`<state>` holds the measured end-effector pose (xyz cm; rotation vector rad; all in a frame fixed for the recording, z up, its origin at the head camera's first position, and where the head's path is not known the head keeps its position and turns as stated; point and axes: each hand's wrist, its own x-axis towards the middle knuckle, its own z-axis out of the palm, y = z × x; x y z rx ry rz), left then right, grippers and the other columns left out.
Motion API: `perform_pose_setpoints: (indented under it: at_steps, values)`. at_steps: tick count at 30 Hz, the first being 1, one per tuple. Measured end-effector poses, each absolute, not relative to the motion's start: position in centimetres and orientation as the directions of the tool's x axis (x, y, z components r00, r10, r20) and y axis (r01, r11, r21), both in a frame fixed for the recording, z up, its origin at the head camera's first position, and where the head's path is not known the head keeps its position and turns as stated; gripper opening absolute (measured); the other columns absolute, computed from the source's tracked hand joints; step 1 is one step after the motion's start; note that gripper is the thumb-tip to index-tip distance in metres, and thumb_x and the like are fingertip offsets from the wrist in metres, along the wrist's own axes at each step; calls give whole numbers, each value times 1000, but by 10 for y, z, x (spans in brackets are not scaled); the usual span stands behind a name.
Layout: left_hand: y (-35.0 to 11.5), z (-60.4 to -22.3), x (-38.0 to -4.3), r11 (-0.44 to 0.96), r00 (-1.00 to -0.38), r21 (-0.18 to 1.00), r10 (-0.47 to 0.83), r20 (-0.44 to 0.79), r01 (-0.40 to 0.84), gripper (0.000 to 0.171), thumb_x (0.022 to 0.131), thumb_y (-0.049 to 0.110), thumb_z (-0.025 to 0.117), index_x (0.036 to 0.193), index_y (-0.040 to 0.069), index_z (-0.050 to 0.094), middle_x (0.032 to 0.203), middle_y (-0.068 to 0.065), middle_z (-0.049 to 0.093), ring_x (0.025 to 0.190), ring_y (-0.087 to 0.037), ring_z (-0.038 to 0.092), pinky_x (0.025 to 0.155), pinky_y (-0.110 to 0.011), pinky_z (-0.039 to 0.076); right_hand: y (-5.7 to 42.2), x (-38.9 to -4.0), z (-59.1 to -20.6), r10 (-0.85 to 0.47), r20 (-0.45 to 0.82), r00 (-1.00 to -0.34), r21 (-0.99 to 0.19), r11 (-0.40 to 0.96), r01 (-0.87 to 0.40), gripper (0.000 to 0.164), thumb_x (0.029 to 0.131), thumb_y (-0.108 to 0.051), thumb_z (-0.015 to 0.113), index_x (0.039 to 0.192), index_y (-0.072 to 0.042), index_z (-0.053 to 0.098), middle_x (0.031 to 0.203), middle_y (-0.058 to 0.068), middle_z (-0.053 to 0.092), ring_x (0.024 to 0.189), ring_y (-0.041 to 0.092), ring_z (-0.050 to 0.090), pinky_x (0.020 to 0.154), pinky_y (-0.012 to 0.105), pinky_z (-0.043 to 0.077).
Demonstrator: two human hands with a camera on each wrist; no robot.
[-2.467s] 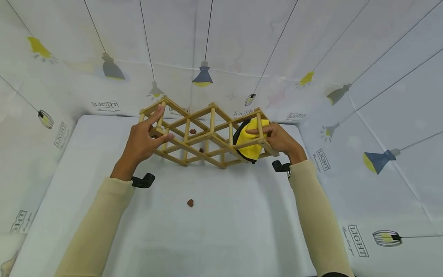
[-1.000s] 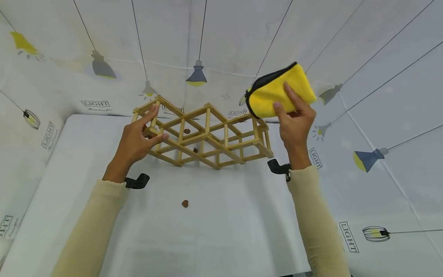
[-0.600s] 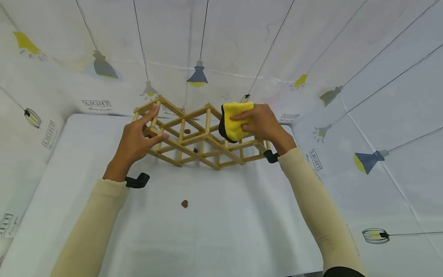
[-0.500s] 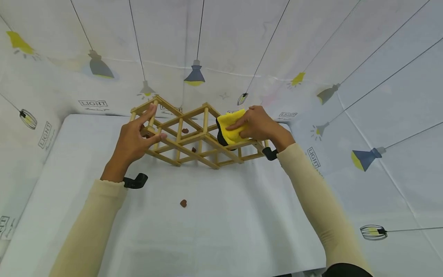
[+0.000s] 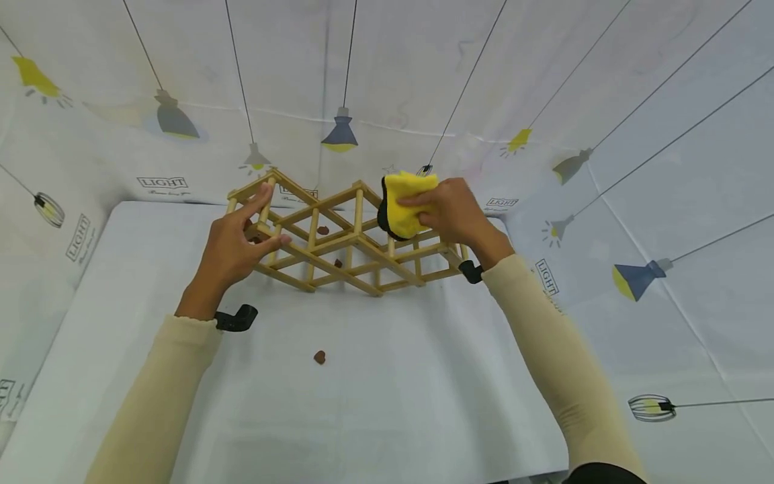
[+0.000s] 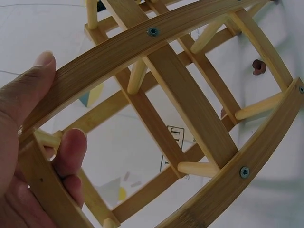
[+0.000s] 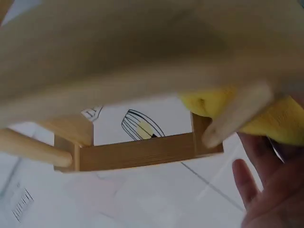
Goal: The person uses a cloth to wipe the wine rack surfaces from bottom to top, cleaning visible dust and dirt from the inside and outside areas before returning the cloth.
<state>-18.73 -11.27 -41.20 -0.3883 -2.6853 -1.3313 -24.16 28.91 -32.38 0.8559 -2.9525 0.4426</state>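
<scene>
"What can you read in there?"

"The boxed word LIGHT (image 5: 162,182), repeated around the white wall covering (image 5: 272,67) among printed hanging lamps (image 5: 340,131); the script beneath it is too small to make out."

"And the surface?"

"A white tabletop (image 5: 387,396). The wooden rack (image 5: 357,238) stands along its far edge, between the two far corners. One brown piece (image 5: 320,357) lies nearer the middle; two more show through the bars."

"The hands?"

"The left hand (image 5: 232,245) grips the rack's left end, thumb and fingers around a corner. The right hand (image 5: 456,212) pinches a yellow cloth (image 5: 406,205) with black edging at the rack's right half; whether cloth touches wood, I can't tell."
</scene>
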Motion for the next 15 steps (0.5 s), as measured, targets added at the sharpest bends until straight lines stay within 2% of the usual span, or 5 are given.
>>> perform_pose_setpoints:
  at_steps: [4,6,9,12,15]
  values:
    - [-113,-412,-188,575,-957,765,183,226,291,91,94,44,82,167,38,30,173,14,26,69,-20,54,63,-27,45,285,-238,-321,-543,-99,-834,-339,807,-484,48,93,-4,74,130,-34,76,130,2,77,96,25,62,83,37,54]
    - [-113,-412,-189,573,-956,765,185,229,295,91,93,44,83,167,38,30,174,13,26,69,-20,56,63,-26,46,287,-238,-313,-508,-32,-861,-451,776,-441,48,94,-3,73,129,-36,77,135,2,75,104,21,64,86,33,56]
    - [-112,-412,-188,574,-956,765,185,226,292,91,93,43,83,167,38,30,174,13,26,70,-20,57,64,-25,46,291,-239,-304,-417,252,-873,-561,672,-483,45,95,-1,74,127,-32,79,139,7,73,121,22,67,98,36,60]
    - [-112,-413,-188,576,-958,765,181,223,288,91,93,43,83,167,38,31,174,13,26,70,-20,56,65,-25,46,292,-242,-306,-367,431,-824,-484,677,-555,43,93,4,75,125,-25,81,135,13,74,126,29,69,105,44,59]
    - [-113,-412,-187,583,-960,762,173,221,281,91,93,44,83,167,39,31,173,14,27,69,-19,55,65,-26,45,289,-244,-314,-438,315,-842,-337,778,-530,43,92,2,76,125,-25,80,122,13,79,103,33,72,89,43,60]
